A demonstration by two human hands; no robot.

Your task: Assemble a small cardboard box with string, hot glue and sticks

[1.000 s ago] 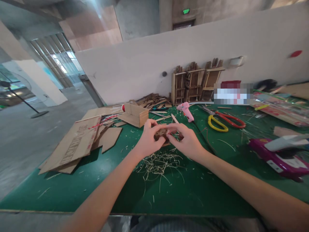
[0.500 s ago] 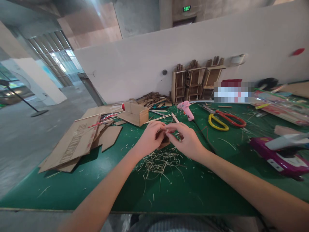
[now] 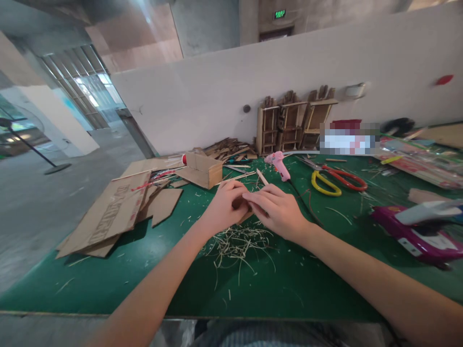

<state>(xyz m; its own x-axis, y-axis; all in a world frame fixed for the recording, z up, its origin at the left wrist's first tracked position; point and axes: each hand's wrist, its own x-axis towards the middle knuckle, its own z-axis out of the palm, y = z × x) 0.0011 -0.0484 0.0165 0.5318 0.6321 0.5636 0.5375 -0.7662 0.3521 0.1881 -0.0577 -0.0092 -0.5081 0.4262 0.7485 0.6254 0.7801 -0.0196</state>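
Between our fingers, just above the green surface, we are holding a small cardboard piece. Our left hand is cupping it from the left and our right hand is covering it from the right, so only a dark sliver of the piece is showing.

1. Step in hand: we are judging this to be the pressing or seating of a part on the cardboard piece. Whether glue is involved, we cannot tell.
2. Finger state: the left fingers are curling shut around the piece. The right fingers are lying nearly straight and close together, bearing down on its top, with the thumb hidden underneath.
3. Next move: in our judgement it is calling for even pressure from both sides, since the piece is small and light, and for easing one hand off slowly so nothing slips.

Directly below the fingers, toward us, pale shavings are lying in a loose pile. Just beyond the fingers, a thin wooden stick and a pink glue gun are resting. Well to the right of the fingers, scissors are lying. To the left, an open cardboard box is sitting beside flat cardboard sheets.
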